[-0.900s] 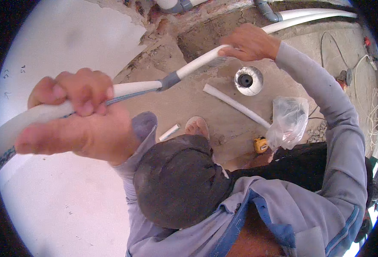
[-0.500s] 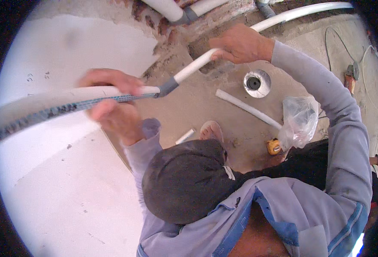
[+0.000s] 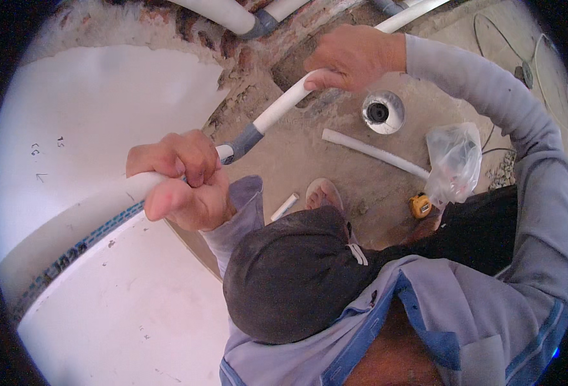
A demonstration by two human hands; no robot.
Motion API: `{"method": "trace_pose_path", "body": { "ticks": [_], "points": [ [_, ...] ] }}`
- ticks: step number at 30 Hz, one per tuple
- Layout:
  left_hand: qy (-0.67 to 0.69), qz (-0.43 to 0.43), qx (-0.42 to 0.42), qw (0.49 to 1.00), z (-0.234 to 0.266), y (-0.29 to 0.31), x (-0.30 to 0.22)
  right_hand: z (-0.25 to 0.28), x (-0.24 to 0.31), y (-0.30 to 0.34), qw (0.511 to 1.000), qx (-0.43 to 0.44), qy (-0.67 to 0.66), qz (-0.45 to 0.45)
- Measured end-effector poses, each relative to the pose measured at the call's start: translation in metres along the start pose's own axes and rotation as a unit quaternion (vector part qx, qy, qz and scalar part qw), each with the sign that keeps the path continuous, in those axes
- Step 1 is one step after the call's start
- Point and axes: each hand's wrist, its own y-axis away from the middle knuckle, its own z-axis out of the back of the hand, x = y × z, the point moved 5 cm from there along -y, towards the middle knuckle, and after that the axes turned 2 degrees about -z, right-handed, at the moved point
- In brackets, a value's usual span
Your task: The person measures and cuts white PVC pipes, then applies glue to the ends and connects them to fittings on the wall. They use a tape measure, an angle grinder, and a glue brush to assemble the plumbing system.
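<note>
My left hand [image 3: 191, 177] is wrapped round a long white pipe [image 3: 72, 231] with a blue-and-dark printed stripe, close to a grey angled fitting [image 3: 244, 143]. That pipe runs off to the lower left. From the fitting's other side a white pipe section [image 3: 284, 106] rises to the upper right, where my right hand [image 3: 356, 59] closes round it. Another white pipe length [image 3: 416, 14] shows beyond my right hand. Whether it joins the gripped section is hidden behind the hand.
White pipes [image 3: 223, 14] with a grey fitting [image 3: 261, 24] run along the broken wall. On the floor lie a loose white pipe [image 3: 374, 153], a pipe offcut [image 3: 285, 206], a silver round thing with a dark centre [image 3: 393, 116], a clear plastic bag [image 3: 454, 161] and a yellow tape measure [image 3: 420, 206].
My left hand, blurred before with looser fingers, is now wrapped tightly round the pipe. The long pipe's outer end has dropped lower. My right hand keeps its grip. The view has shifted slightly.
</note>
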Motion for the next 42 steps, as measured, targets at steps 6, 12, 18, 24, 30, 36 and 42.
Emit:
{"method": "trace_pose_path", "body": {
  "ticks": [6,12,18,24,30,36,42],
  "points": [
    [0.001,0.004,-0.114,0.993,0.019,0.006,0.025,-0.012,-0.002,-0.017,0.998,0.017,-0.064,-0.006],
    [-0.037,0.014,-0.059,0.997,0.018,0.014,0.041,-0.041,-0.012,-0.015,0.998,-0.046,0.036,0.035],
    [0.022,0.042,-0.061,0.997,0.022,0.012,0.066,-0.045,-0.025,-0.029,0.998,0.057,0.031,-0.004],
    [0.005,0.043,-0.057,0.997,0.036,0.011,0.109,-0.062,-0.061,-0.051,0.995,0.091,0.019,-0.047],
    [-0.085,0.107,-0.112,0.984,0.068,0.042,0.161,-0.110,-0.094,-0.062,0.998,0.028,-0.001,-0.063],
    [-0.125,0.150,-0.205,0.959,0.051,0.113,0.180,-0.137,-0.106,-0.015,0.986,0.132,0.065,-0.082],
    [-0.108,0.138,-0.215,0.961,0.058,0.126,0.190,-0.123,-0.098,-0.014,0.975,0.190,0.040,-0.109]
  ]
}}
